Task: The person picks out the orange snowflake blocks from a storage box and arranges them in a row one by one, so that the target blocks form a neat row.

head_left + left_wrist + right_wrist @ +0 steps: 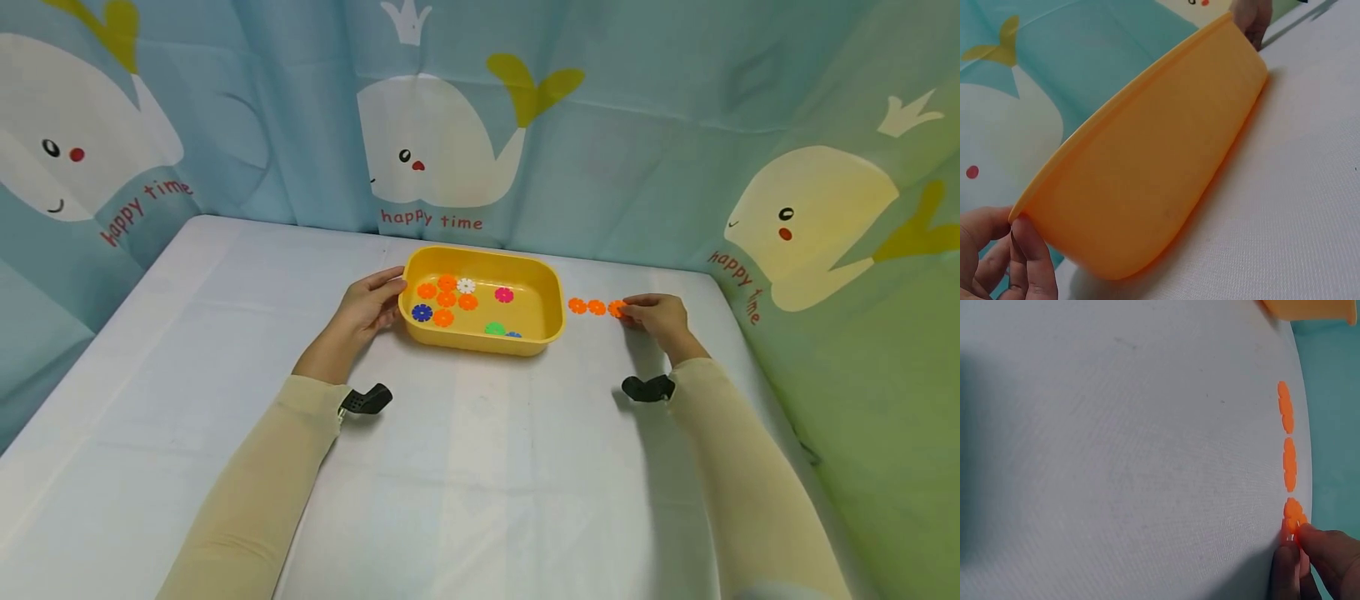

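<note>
My left hand (366,305) pinches the left rim of a yellow plastic tub (480,340), thumb and fingers on either side of the edge, as the left wrist view also shows. Inside the tub lie several flower-shaped plastic discs: orange ones (468,302), a white one (466,286), a blue one (422,312), a pink one (504,295) and a green one (495,329). Right of the tub, two orange discs (596,307) lie in a row on the table. At that row's right end my right hand (660,320) holds a third orange disc (1294,512) between thumb and fingers.
A white cloth covers the table (480,467). Close behind its back edge hangs a blue curtain (645,183) printed with whales, which continues along the right side in green. Black wrist devices (367,400) stick inward from both sleeves.
</note>
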A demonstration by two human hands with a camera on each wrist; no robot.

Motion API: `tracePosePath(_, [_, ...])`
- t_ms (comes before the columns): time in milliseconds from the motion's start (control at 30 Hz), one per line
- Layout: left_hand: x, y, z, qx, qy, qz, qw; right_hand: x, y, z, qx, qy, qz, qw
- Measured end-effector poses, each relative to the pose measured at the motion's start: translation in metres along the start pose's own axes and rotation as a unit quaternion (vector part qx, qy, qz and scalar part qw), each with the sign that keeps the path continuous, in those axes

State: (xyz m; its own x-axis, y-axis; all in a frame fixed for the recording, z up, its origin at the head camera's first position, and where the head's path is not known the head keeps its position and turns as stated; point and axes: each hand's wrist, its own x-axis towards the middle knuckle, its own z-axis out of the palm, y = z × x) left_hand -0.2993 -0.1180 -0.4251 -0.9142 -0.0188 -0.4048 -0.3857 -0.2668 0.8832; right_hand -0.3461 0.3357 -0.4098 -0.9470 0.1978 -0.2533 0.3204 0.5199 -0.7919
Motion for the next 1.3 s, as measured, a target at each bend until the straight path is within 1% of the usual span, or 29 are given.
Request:
tracePosePath(300, [-0.003,0.001,0.001,0.001,0.003,0.004,1.0000,0.004,0.004,-0.001,-0.035,0.000,0.007,0.9994])
tracePosePath(533, [-0.003,0.001,0.002,0.004,0.003,0.000,1.0000,0.000,0.000,-0.002,-0.033,-0.009,-0.004,0.9994])
tracePosePath(700, [-0.003,0.001,0.001,0.005,0.003,0.000,1.0000,-0.002,-0.006,-0.003,-0.069,-0.006,-0.009,0.9976])
tracePosePath(833, [-0.001,0.000,0.001,0.004,0.005,-0.003,1.0000,-0.008,-0.018,-0.001,-0.053,-0.014,-0.030,0.9980])
tracePosePath(933, [-0.001,0.000,0.001,0.002,0.005,-0.002,1.0000,-0.014,-0.031,0.004,-0.017,-0.033,-0.049,0.9981])
tracePosePath(1000, [0.000,0.000,0.001,-0.001,0.004,-0.003,1.0000,-0.019,-0.042,0.008,-0.008,-0.041,-0.058,0.9974])
tracePosePath(1067, [0.000,0.000,0.001,-0.003,0.004,-0.002,1.0000,-0.024,-0.053,0.013,0.003,-0.047,-0.064,0.9969])
tracePosePath(1300, [0.001,-0.001,0.000,0.001,-0.002,0.002,1.0000,-0.040,-0.089,0.040,0.012,-0.072,-0.080,0.9941])
